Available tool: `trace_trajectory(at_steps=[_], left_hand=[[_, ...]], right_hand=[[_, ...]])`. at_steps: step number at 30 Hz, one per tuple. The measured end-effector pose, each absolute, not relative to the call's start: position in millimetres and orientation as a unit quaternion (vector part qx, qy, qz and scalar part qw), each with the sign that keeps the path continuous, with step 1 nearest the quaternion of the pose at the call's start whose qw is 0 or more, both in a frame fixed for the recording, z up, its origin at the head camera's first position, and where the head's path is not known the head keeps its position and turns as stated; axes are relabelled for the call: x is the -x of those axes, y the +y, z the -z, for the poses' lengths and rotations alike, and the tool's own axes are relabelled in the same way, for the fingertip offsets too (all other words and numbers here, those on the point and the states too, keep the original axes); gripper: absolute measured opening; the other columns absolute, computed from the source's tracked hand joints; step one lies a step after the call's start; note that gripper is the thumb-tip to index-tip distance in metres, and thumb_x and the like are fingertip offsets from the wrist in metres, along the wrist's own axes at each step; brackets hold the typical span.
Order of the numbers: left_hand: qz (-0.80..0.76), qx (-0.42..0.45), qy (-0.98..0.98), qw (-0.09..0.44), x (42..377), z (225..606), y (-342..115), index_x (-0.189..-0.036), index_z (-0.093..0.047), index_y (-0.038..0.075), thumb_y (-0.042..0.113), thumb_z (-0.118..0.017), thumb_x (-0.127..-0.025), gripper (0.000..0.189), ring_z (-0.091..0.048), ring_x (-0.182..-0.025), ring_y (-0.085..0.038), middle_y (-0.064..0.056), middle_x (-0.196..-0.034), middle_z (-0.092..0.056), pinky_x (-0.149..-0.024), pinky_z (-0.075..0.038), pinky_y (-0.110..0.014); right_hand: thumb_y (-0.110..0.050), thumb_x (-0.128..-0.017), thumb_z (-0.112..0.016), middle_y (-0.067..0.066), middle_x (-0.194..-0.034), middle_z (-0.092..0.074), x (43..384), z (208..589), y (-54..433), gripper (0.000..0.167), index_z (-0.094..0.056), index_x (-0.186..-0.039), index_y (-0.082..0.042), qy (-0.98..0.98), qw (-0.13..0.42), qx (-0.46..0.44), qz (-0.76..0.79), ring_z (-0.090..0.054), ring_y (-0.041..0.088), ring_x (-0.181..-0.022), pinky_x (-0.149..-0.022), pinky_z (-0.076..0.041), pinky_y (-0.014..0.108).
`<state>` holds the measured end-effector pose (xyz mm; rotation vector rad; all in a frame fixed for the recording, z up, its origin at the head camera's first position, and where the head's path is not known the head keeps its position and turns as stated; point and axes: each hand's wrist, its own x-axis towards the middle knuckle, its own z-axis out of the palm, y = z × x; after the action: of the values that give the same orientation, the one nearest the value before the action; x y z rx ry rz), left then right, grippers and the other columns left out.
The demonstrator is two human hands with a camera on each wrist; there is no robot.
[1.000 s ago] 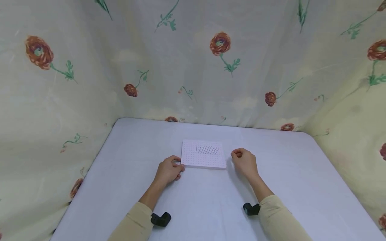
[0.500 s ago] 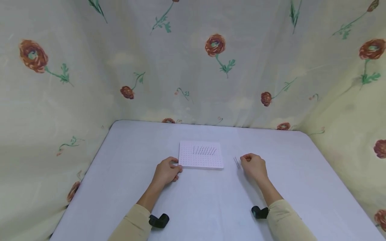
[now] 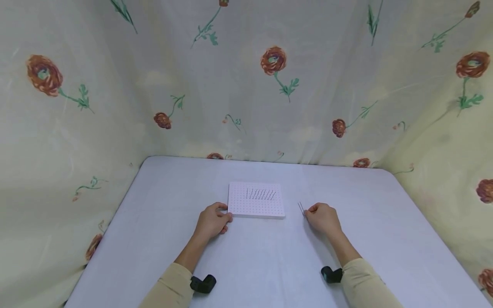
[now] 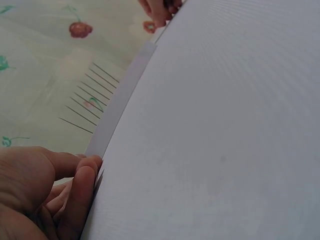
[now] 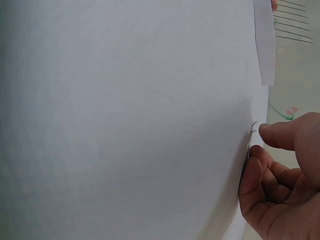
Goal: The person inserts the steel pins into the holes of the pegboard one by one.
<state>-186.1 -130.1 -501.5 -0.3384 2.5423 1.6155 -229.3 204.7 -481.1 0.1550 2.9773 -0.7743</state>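
Observation:
A white pegboard (image 3: 255, 208) with a grid of small holes lies on the table. Several thin dark metal pins (image 3: 261, 194) stand in a row toward its back. My left hand (image 3: 212, 220) holds the board at its front left corner, thumb on the front edge. Right of the board, two loose thin pins (image 3: 301, 207) lie side by side. My right hand (image 3: 323, 219) is at them, fingertips by their near part. In the right wrist view the thumb is apart from the curled fingers, and the loose pins' ends (image 5: 253, 127) show just beyond the thumb tip.
The white-covered table (image 3: 246, 265) has rounded back corners. Behind and beside it hangs a curtain (image 3: 231, 77) printed with red flowers. A black wrist camera (image 3: 203, 284) is on the left arm, another (image 3: 331, 275) on the right.
My right hand has moved right, away from beside the board, uncovering the two loose pins, then come slightly nearer and back left to them. The left hand stays at the board's corner.

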Motion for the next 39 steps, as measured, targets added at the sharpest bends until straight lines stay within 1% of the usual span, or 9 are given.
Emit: trace_trajectory(at_steps=[7,14,19,22,26,30,32,35,39], left_hand=[[-0.534,0.114,0.836,0.059,186,501,-130,-0.128,-0.061,0.006,0.017,-0.068,-0.097,0.034,-0.061,-0.053,-0.011,-0.004,-0.084,-0.074,-0.050,-0.053,-0.020],[-0.533,0.114,0.836,0.057,185,502,-130,-0.128,-0.061,0.005,0.017,-0.068,-0.097,0.034,-0.061,-0.053,-0.011,-0.004,-0.083,-0.074,-0.050,-0.053,-0.020],[-0.534,0.112,0.836,0.055,184,501,-130,-0.128,-0.061,0.005,0.017,-0.068,-0.098,0.034,-0.062,-0.054,-0.011,-0.004,-0.083,-0.074,-0.051,-0.054,-0.020],[-0.533,0.113,0.837,0.054,185,501,-130,-0.128,-0.061,0.005,0.018,-0.068,-0.098,0.034,-0.062,-0.054,-0.012,-0.004,-0.083,-0.074,-0.051,-0.054,-0.020],[-0.532,0.112,0.838,0.056,186,501,-131,-0.129,-0.061,0.005,0.018,-0.068,-0.098,0.034,-0.063,-0.055,-0.012,-0.004,-0.083,-0.074,-0.051,-0.054,-0.020],[-0.530,0.110,0.839,0.056,187,502,-131,-0.129,-0.061,0.005,0.018,-0.068,-0.098,0.035,-0.063,-0.055,-0.012,-0.004,-0.083,-0.074,-0.051,-0.054,-0.020],[-0.529,0.110,0.840,0.055,188,502,-132,-0.130,-0.061,0.006,0.019,-0.068,-0.098,0.035,-0.063,-0.055,-0.012,-0.003,-0.084,-0.074,-0.051,-0.054,-0.020],[-0.529,0.112,0.839,0.056,188,502,-132,-0.130,-0.061,0.006,0.020,-0.068,-0.098,0.035,-0.063,-0.056,-0.012,-0.003,-0.084,-0.074,-0.052,-0.054,-0.020],[-0.531,0.114,0.838,0.061,187,503,-132,-0.130,-0.061,0.006,0.020,-0.068,-0.098,0.035,-0.063,-0.056,-0.012,-0.003,-0.084,-0.075,-0.052,-0.054,-0.020]], right_hand=[[-0.019,-0.093,-0.066,0.015,-0.085,-0.070,232,484,203,0.021,-0.069,-0.093,0.001,0.973,0.033,-0.039,0.225,-0.063,0.029,-0.080,-0.070,-0.052,0.040],[-0.014,-0.091,-0.061,0.015,-0.080,-0.070,231,480,203,0.019,-0.070,-0.087,0.002,0.980,0.028,-0.016,0.196,-0.063,0.028,-0.074,-0.064,-0.051,0.040],[-0.011,-0.091,-0.058,0.020,-0.087,-0.073,229,472,199,0.022,-0.072,-0.091,0.006,0.984,0.042,-0.019,0.173,-0.064,0.030,-0.075,-0.066,-0.056,0.045],[-0.011,-0.090,-0.056,0.018,-0.079,-0.070,229,472,197,0.022,-0.068,-0.078,0.003,0.984,0.051,-0.029,0.170,-0.061,0.029,-0.069,-0.058,-0.051,0.041],[-0.013,-0.089,-0.057,0.008,-0.061,-0.057,231,475,197,0.032,-0.052,-0.057,-0.010,0.984,0.058,-0.029,0.166,-0.052,0.023,-0.059,-0.049,-0.039,0.031],[-0.015,-0.088,-0.058,0.000,-0.052,-0.046,235,479,199,0.040,-0.042,-0.051,-0.016,0.986,0.063,-0.013,0.156,-0.047,0.019,-0.054,-0.047,-0.033,0.027],[-0.015,-0.087,-0.057,0.000,-0.051,-0.045,236,480,201,0.041,-0.041,-0.050,-0.017,0.986,0.065,-0.004,0.153,-0.046,0.018,-0.053,-0.047,-0.033,0.027],[-0.016,-0.089,-0.057,0.003,-0.055,-0.050,237,480,201,0.039,-0.043,-0.052,-0.015,0.987,0.072,0.009,0.143,-0.048,0.020,-0.056,-0.049,-0.035,0.028],[-0.016,-0.092,-0.054,0.010,-0.066,-0.059,236,481,201,0.031,-0.055,-0.062,-0.007,0.987,0.094,0.022,0.130,-0.052,0.023,-0.063,-0.053,-0.041,0.031]])
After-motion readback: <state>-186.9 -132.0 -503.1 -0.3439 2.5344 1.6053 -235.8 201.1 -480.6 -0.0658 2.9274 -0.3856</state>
